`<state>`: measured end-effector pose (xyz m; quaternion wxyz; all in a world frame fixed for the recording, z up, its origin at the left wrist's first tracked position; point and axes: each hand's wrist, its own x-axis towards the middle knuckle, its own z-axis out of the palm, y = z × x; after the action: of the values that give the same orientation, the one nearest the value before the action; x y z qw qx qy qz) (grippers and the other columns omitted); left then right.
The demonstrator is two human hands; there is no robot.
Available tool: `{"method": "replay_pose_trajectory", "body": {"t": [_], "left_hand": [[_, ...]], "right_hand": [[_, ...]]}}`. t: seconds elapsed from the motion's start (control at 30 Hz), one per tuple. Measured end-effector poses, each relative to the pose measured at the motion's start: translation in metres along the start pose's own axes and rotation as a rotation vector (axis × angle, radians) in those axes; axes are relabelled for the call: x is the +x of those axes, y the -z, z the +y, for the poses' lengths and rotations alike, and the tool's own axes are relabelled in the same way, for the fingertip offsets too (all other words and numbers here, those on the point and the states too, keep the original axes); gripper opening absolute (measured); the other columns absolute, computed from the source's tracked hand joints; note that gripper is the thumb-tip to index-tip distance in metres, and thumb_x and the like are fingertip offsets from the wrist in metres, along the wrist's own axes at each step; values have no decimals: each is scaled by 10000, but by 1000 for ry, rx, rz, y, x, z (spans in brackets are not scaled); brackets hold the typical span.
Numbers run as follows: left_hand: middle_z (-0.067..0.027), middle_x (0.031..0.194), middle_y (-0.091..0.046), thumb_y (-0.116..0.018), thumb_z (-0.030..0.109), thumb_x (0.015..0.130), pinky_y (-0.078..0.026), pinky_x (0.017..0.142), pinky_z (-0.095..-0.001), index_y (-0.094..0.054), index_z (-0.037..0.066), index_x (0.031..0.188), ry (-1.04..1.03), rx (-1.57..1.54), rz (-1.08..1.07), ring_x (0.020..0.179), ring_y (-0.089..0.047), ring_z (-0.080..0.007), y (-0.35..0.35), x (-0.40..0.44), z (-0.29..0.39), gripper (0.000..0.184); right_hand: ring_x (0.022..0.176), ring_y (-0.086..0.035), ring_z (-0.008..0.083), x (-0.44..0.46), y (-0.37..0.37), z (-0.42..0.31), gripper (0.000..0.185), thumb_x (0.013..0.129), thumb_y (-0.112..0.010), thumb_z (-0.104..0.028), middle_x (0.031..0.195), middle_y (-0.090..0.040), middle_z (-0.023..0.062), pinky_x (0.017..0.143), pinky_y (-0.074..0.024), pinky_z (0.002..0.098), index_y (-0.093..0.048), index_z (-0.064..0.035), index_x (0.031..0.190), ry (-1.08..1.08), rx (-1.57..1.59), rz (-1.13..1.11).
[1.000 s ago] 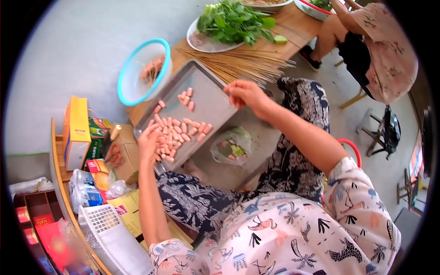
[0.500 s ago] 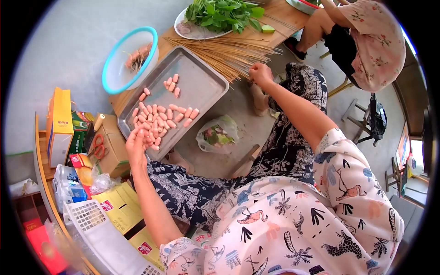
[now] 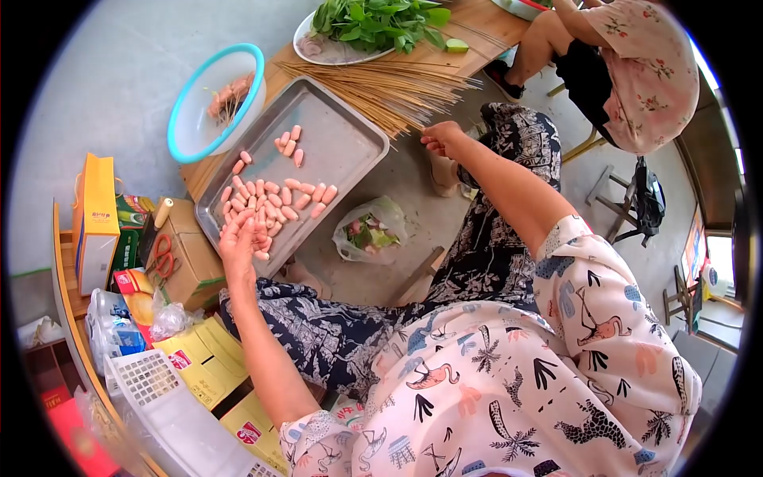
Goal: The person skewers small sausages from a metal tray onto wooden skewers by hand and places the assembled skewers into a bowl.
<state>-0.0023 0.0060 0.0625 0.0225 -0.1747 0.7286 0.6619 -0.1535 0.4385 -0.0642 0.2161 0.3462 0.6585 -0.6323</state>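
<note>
Small pink sausages (image 3: 274,199) lie in a heap on a grey metal tray (image 3: 350,135), with a few set apart toward its far side. At the heap's near edge, my left hand (image 3: 241,242) has its fingers bent together around a small sausage, partly hidden by the fingers. My right hand (image 3: 443,138) is over the tray's right side, beyond its rim, close to the near ends of the bamboo skewers (image 3: 373,91). Its fingers are curled together; whether a skewer is between them is too small to make out.
A blue-rimmed bowl (image 3: 179,111) with skewered meat stands left of the tray. Leafy greens (image 3: 381,24) lie on a white plate at the back. A plastic bag of scraps (image 3: 369,230) sits on the floor. Scissors (image 3: 164,256) and boxes are at left. Another person (image 3: 648,79) sits at upper right.
The view has shifted slightly. My right hand has come down a little and turned, fingers now pointing left. My left hand stays at the sausages, its fingers drawn in more.
</note>
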Motion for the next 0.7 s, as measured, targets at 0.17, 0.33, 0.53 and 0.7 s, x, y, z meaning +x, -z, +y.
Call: {"method": "replay_pose_trajectory", "body": {"t": [0.17,0.33,0.53,0.7], "left_hand": [[-51,804,-622,-572,127,908,-520,550,-222,-582,-6,1111,-2,19,0,596,-567,-84,-2,-1,-2,243],[-40,798,-616,-560,126,914,-513,549,-215,-583,0,1111,0,71,6,597,-567,-79,-3,-4,-1,236],[-30,797,-613,-544,131,921,-491,535,-193,-597,23,1105,-10,130,-18,596,-570,-75,1,-5,-5,220],[-25,799,-614,-548,133,919,-492,522,-194,-603,32,1105,-7,149,-1,595,-568,-68,8,-6,-10,219]], "right_hand": [[464,-545,106,6,1,3,102,838,-649,-151,688,-639,40,379,-370,247,-632,-50,845,-56,19,-63],[492,-559,106,-2,5,9,81,849,-626,-156,691,-644,29,390,-398,239,-604,-78,838,-94,230,-169],[509,-552,102,-20,0,5,121,891,-574,-223,696,-634,7,419,-422,232,-571,-112,844,-153,367,-305],[512,-545,96,-16,4,3,143,899,-562,-237,692,-631,0,428,-431,232,-568,-113,828,-169,379,-381]]}}
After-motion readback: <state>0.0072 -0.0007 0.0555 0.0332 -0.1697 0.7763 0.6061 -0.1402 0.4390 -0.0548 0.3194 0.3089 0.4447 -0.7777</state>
